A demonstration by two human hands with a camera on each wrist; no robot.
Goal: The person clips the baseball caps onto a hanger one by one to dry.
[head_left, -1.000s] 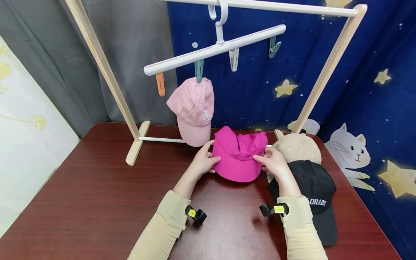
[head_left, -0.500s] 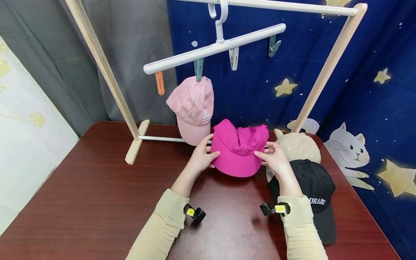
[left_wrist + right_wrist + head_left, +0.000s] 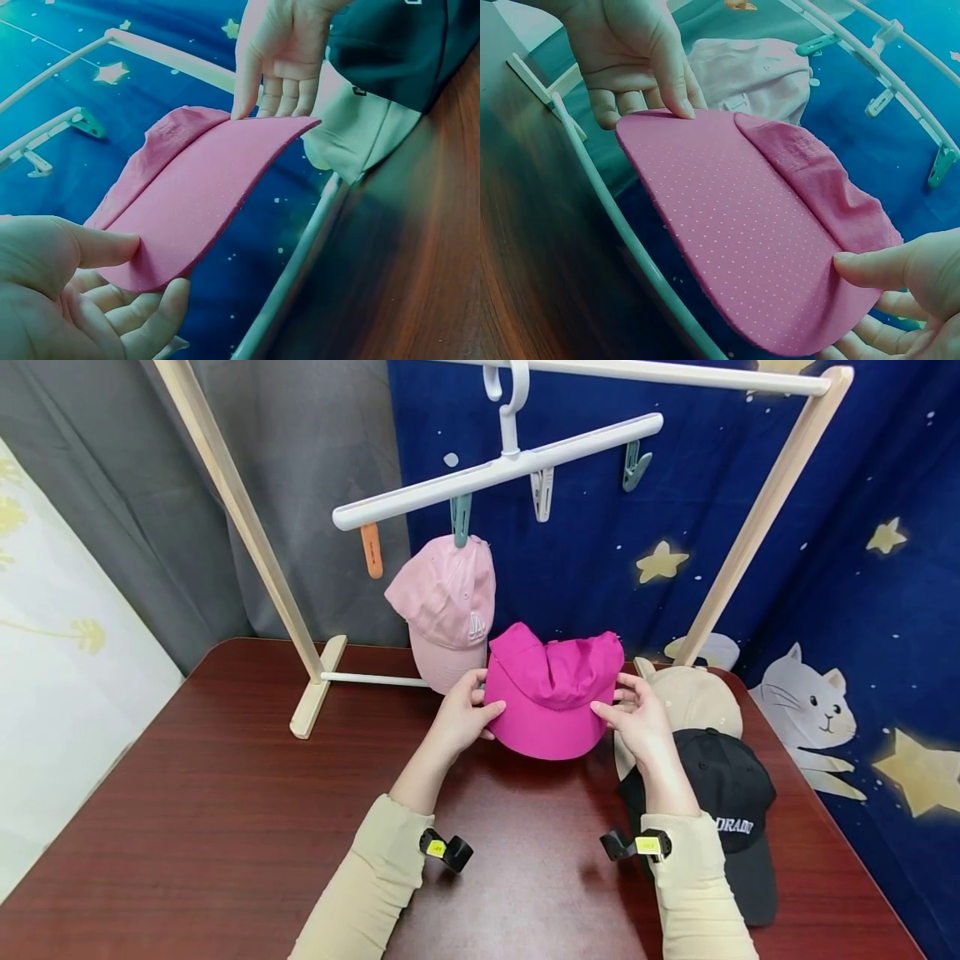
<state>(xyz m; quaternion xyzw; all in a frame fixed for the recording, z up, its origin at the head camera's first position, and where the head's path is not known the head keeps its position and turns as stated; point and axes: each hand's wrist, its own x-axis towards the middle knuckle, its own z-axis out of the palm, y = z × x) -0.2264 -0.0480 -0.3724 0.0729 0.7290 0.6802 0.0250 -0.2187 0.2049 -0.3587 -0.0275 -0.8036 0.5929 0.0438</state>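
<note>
A magenta cap (image 3: 551,702) is held up above the table, its brim toward the person and its crown slumped in folds. My left hand (image 3: 463,714) pinches the left side of the brim, thumb on top and fingers beneath. On the opposite side my right hand (image 3: 637,718) pinches the brim in the same way. In the right wrist view small pale dots cover the brim (image 3: 720,217). Just behind and to the left, a light pink cap (image 3: 450,618) hangs from a teal clip (image 3: 461,518) on the white hanger (image 3: 498,470).
The tilted hanger also carries an orange clip (image 3: 371,552), a white clip (image 3: 542,495) and another teal clip (image 3: 636,467). A wooden rack (image 3: 765,518) supports it. At the right, a black cap (image 3: 723,785) overlaps a beige cap (image 3: 693,702) on the brown table (image 3: 225,827).
Both hands have raised the magenta cap a little, moving it up and away from the person. The pink cap still hangs in its clip.
</note>
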